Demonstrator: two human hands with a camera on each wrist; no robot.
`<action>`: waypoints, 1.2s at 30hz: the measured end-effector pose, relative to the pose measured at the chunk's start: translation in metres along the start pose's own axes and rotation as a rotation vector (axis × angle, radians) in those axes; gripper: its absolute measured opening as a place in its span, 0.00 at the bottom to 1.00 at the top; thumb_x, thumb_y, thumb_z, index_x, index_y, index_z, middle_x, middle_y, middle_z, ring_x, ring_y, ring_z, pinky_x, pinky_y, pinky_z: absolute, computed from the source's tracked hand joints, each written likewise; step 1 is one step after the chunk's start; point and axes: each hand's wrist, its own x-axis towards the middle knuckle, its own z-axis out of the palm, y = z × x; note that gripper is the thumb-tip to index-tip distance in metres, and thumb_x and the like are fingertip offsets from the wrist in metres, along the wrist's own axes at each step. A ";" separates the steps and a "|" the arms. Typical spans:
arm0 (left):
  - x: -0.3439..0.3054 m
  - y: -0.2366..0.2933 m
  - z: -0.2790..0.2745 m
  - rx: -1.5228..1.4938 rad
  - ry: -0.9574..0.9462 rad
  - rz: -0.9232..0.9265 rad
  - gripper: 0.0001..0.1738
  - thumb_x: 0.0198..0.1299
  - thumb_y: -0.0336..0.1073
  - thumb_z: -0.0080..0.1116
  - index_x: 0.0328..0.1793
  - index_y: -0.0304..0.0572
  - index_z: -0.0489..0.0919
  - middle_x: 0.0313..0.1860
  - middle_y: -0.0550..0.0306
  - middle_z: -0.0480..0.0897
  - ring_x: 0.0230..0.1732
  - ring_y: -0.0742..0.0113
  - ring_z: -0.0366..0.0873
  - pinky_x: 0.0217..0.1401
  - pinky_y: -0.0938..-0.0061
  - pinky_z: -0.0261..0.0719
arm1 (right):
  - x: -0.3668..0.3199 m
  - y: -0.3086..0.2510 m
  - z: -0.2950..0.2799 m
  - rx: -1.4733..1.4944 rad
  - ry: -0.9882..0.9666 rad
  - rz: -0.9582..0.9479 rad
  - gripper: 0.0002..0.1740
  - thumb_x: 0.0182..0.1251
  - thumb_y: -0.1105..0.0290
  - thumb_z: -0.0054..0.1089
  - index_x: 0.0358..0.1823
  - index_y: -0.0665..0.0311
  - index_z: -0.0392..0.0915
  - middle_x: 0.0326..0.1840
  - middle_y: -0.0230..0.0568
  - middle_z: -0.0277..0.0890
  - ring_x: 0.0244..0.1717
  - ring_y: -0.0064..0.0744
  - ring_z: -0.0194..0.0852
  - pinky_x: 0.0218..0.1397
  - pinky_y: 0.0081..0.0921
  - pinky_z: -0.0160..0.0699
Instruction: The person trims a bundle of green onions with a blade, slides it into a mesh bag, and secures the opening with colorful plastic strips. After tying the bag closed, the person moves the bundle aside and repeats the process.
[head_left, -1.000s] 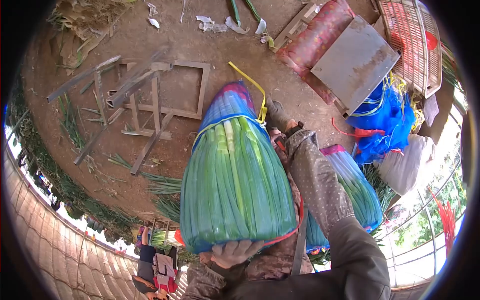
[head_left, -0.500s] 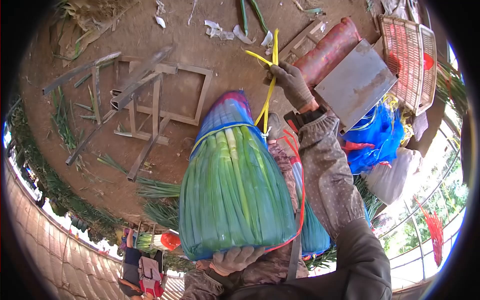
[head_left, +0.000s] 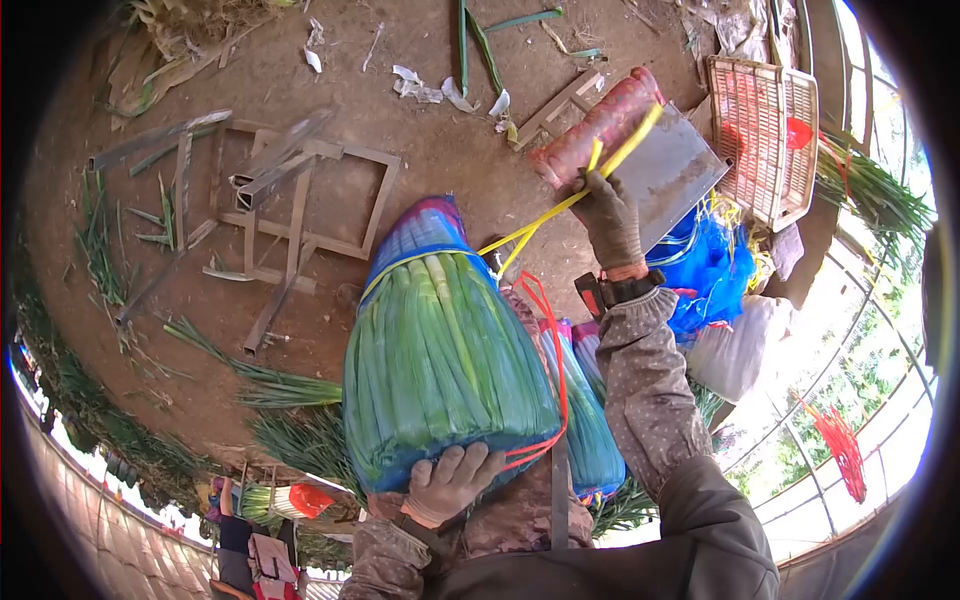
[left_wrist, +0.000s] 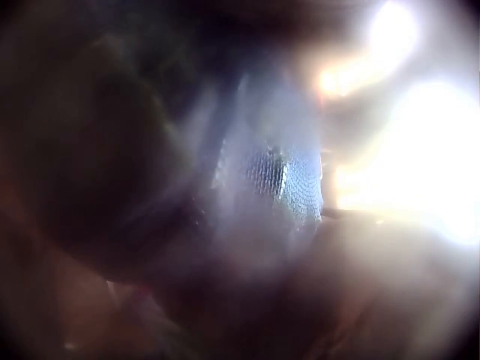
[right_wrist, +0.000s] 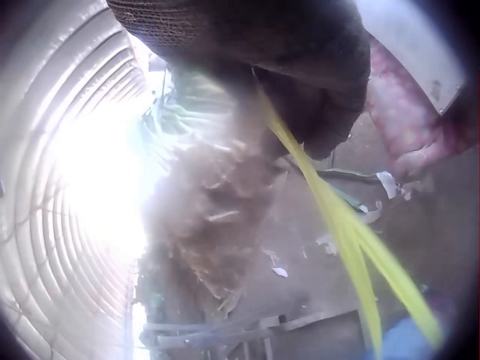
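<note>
A big bundle of green onions (head_left: 440, 340) in blue mesh lies in front of the person, its leafy end nearest the body. My gloved left hand (head_left: 453, 482) rests against that leafy end, fingers extended. The left wrist view is mostly dark blur, with a patch of blue mesh (left_wrist: 285, 180) close up. Out to the right of the bundle, my gloved right hand (head_left: 612, 218) grips a yellow strap (head_left: 540, 220). The strap stretches from the bundle's band to this hand, with loose tails beyond it. In the right wrist view, the strap (right_wrist: 330, 202) runs down from the curled fingers.
A red cord (head_left: 562, 390) loops beside the bundle, near other bagged onions (head_left: 590, 420). Metal frames (head_left: 290, 220) lie on the dirt floor at left. To the right are a metal-topped stand (head_left: 675, 170), a wicker basket (head_left: 765, 140), blue netting (head_left: 705, 270) and a white sack (head_left: 740, 350).
My right hand came up from beside the bundle's far end, took the yellow strap and drew it to the right. The left hand stayed at the leafy end, with more of its fingers now showing.
</note>
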 end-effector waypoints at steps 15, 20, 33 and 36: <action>0.036 -0.011 -0.053 -0.355 -0.163 -0.131 0.28 0.52 0.51 0.73 0.61 0.61 0.81 0.69 0.59 0.76 0.64 0.53 0.76 0.80 0.42 0.49 | -0.084 0.002 -0.044 -0.039 0.444 -0.016 0.14 0.81 0.64 0.48 0.51 0.69 0.76 0.42 0.44 0.82 0.42 0.39 0.86 0.52 0.39 0.87; 0.110 -0.072 -0.141 -0.832 -0.535 -0.222 0.31 0.48 0.43 0.76 0.60 0.45 0.80 0.58 0.49 0.82 0.57 0.50 0.80 0.59 0.55 0.73 | -0.125 -0.041 0.002 -0.374 0.117 -0.119 0.18 0.82 0.62 0.49 0.55 0.72 0.76 0.42 0.45 0.86 0.46 0.39 0.87 0.54 0.32 0.86; 0.338 -0.091 0.116 -0.396 -0.967 0.439 0.28 0.57 0.47 0.71 0.61 0.41 0.81 0.50 0.45 0.88 0.51 0.46 0.86 0.52 0.54 0.82 | -0.132 -0.044 0.010 -0.266 0.156 -0.167 0.16 0.80 0.66 0.52 0.52 0.73 0.79 0.42 0.45 0.86 0.47 0.38 0.86 0.58 0.35 0.82; 0.336 -0.073 0.155 -0.715 -1.168 0.183 0.22 0.61 0.43 0.65 0.58 0.42 0.81 0.48 0.45 0.87 0.49 0.47 0.85 0.52 0.59 0.80 | -0.128 -0.042 -0.001 -0.208 0.162 -0.171 0.15 0.79 0.66 0.52 0.51 0.73 0.79 0.43 0.47 0.85 0.49 0.40 0.86 0.60 0.36 0.81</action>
